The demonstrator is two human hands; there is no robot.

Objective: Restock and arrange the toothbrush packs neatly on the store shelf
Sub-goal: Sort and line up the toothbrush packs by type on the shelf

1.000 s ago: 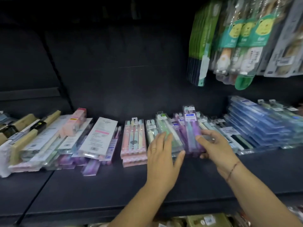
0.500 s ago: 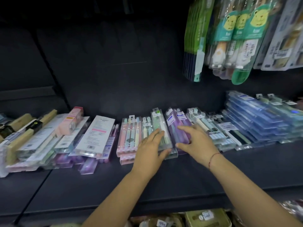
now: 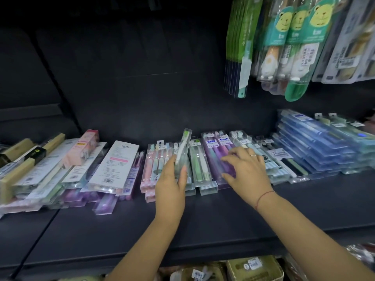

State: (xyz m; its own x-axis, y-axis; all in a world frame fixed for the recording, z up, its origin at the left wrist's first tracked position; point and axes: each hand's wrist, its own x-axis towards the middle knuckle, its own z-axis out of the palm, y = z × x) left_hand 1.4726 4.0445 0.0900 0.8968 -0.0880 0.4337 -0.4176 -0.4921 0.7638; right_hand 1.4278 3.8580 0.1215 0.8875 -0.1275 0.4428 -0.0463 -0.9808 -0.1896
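While the left hand (image 3: 170, 185) grips a slim clear plastic toothbrush pack with a green-and-white brush inside (image 3: 183, 148), the pack stands tilted on its long edge, its top end leaning away toward the dark back wall and raised above the row. It sits between the pastel pink multi-brush pack (image 3: 156, 162) and a flat clear pack holding green brushes (image 3: 199, 162), both lying on the black store shelf (image 3: 203, 220). The thumb and fingers wrap round the held pack's lower half. Just to the right, the right hand (image 3: 246, 169) lies over 2 translucent purple toothbrush packs with blue labels (image 3: 215, 151), fingers bent and spread on them; whether it clasps them or only touches cannot be told. Farther right, a stack of blue clear packs (image 3: 314, 142) rests on the same shelf, and green bear-printed toothbrush packs (image 3: 294, 37) hang above.
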